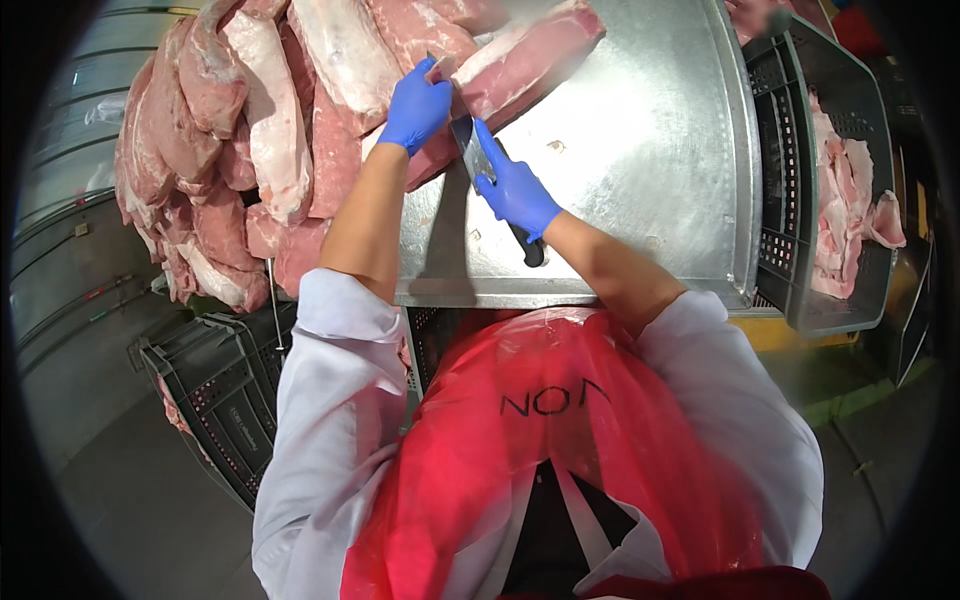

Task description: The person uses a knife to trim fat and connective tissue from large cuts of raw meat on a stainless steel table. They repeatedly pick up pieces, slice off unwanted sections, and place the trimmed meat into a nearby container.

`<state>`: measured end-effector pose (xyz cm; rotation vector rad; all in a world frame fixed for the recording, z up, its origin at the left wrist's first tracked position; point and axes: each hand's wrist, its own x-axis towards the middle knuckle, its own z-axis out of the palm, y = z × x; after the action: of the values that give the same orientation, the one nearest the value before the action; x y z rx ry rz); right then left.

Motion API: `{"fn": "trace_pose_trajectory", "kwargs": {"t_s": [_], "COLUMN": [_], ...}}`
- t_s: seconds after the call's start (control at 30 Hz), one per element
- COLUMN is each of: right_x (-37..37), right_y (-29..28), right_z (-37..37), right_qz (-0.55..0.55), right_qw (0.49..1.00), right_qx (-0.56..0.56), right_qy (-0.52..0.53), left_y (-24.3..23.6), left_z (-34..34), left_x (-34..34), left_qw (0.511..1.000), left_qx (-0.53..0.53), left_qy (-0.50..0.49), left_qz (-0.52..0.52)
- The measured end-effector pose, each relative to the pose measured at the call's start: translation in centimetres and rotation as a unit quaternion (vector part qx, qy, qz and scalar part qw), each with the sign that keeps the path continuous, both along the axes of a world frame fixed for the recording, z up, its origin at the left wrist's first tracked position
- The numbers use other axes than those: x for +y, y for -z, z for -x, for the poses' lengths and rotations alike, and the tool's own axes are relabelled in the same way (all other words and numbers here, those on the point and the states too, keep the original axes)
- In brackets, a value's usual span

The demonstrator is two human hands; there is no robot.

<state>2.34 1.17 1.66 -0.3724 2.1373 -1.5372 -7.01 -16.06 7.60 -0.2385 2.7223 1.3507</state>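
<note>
Head view: the left hand [415, 105] reaches forward, its grip pinching the near end of a pork cut [525, 60] on the steel counter [640, 150]. The right hand [515, 190], forefinger extended, is clenched around a knife [470, 140] whose blade meets that cut.

The knife [478, 150] shows only in part: its blade tip is lost behind the meat cut [520, 62] at upper centre, and most of its handle is wrapped inside the right hand [515, 188]. The left hand [415, 105] covers the spot where its fingertips pinch the meat, so the grip there cannot be read. The heap of meat slabs [240, 130] runs off the top edge. At the right, the grey crate [800, 200] is cut by the dark fisheye rim (its far wall is unseen), and a second crate [225, 400] at lower left sits partly behind the white sleeve [330, 420].
</note>
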Motion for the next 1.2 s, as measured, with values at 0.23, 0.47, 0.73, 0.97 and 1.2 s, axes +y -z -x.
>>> {"fn": "trace_pose_trajectory", "kwargs": {"t_s": [0.23,0.47,0.73,0.97,1.2], "right_x": [-2.4,-6.6,-4.1,-4.1,-6.5], "right_y": [-1.0,0.5,7.5,3.5,1.7], "right_z": [-0.4,2.1,-1.7,-3.8,-4.5], "right_qz": [0.05,0.005,0.163,-0.01,-0.061], "right_qw": [0.997,0.999,0.983,0.998,0.992], "right_qx": [-0.051,-0.039,-0.076,0.036,0.105], "right_qy": [0.009,0.005,-0.017,-0.055,-0.036], "left_y": [-1.1,1.5,0.4,0.3,-1.7], "left_z": [0.2,-2.6,-5.5,-7.2,-7.2], "left_x": [-2.1,0.4,4.2,5.4,5.7], "left_qw": [0.991,0.968,0.917,0.905,0.888], "left_qx": [-0.049,0.233,0.362,0.364,0.402], "left_qy": [0.012,-0.086,-0.129,-0.158,-0.133], "left_qz": [-0.121,-0.033,-0.112,-0.154,-0.179]}}
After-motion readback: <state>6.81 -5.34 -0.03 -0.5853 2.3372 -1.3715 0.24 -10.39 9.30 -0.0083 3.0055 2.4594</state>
